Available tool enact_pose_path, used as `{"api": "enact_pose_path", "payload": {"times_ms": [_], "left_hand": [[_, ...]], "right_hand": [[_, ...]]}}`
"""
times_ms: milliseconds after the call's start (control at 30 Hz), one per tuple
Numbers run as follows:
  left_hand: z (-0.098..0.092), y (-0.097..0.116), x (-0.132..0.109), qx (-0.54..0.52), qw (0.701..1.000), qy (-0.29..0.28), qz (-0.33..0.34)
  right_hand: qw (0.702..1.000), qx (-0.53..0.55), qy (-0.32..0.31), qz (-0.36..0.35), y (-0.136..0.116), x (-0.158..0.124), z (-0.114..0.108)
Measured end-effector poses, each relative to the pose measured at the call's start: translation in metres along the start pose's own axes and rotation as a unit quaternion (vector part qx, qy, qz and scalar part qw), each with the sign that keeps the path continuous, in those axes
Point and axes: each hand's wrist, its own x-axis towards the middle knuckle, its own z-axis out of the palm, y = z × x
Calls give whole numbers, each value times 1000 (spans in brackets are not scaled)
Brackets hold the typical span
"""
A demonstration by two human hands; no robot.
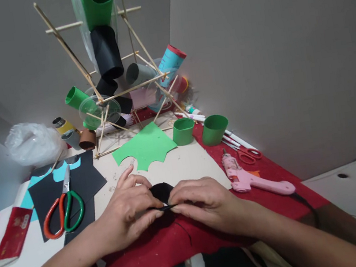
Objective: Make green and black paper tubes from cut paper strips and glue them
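A small piece of black paper (162, 192), curled into a ring, is held low over the front of the work surface. My left hand (133, 205) pinches its near edge between thumb and fingers, with the outer fingers lifted. From the other side my right hand (201, 199) pinches the same edge, its fingertips almost meeting the left ones. The lower part of the ring is hidden by both hands. Just beyond lies a sheet of green paper (148, 144) with curved bites cut from its near edge.
Scissors (68, 190) with orange and green handles lie on black paper at left. A pink glue gun (255, 180) rests on the red cloth (282, 202). Two green paper cups (215, 130) stand at right. A stick frame (136, 87) carrying paper tubes rises behind.
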Motion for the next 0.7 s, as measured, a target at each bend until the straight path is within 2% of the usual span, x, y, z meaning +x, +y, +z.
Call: {"api": "enact_pose_path", "payload": {"times_ms": [333,533,700], "left_hand": [[3,1,-3,6,1000,-5,-23],[4,3,0,-4,1000,-9,-12],[4,7,1,7,1000,2,1]], "right_hand": [[1000,-11,17,-17,-2,0,5],[998,-53,-2,-17,-4,-2,4],[999,-28,10,-17,-4,-2,6]]}}
